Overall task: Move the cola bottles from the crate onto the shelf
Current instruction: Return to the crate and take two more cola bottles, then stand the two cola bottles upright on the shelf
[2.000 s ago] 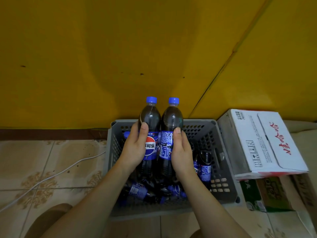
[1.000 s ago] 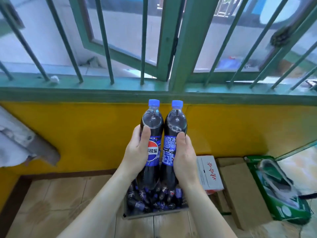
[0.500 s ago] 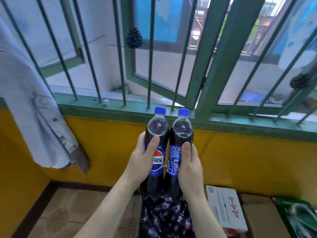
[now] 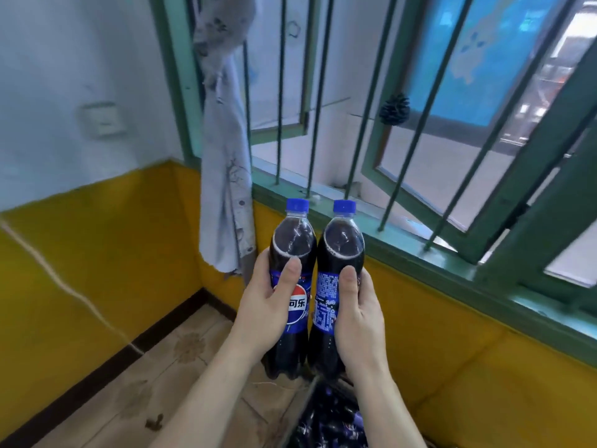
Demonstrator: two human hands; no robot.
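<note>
Two upright cola bottles with blue caps are held side by side in front of me. My left hand [image 4: 266, 307] grips the left cola bottle [image 4: 292, 244], whose logo label faces me. My right hand [image 4: 355, 310] grips the right cola bottle [image 4: 342, 242], its printed label turned toward me. Below them, at the bottom edge, the crate [image 4: 326, 421] shows only a corner filled with several more bottles lying down. No shelf is in view.
A green barred window [image 4: 400, 150] with a sill runs behind the bottles. A pale cloth [image 4: 226, 176] hangs at its left end. Yellow lower walls meet in a corner, with a white cable [image 4: 64, 286] along the left wall and tiled floor [image 4: 155, 383] below.
Both hands have lifted the two bottles up out of the crate. My view has swung up and to the left, from the crate and boxes to the window corner and hanging cloth.
</note>
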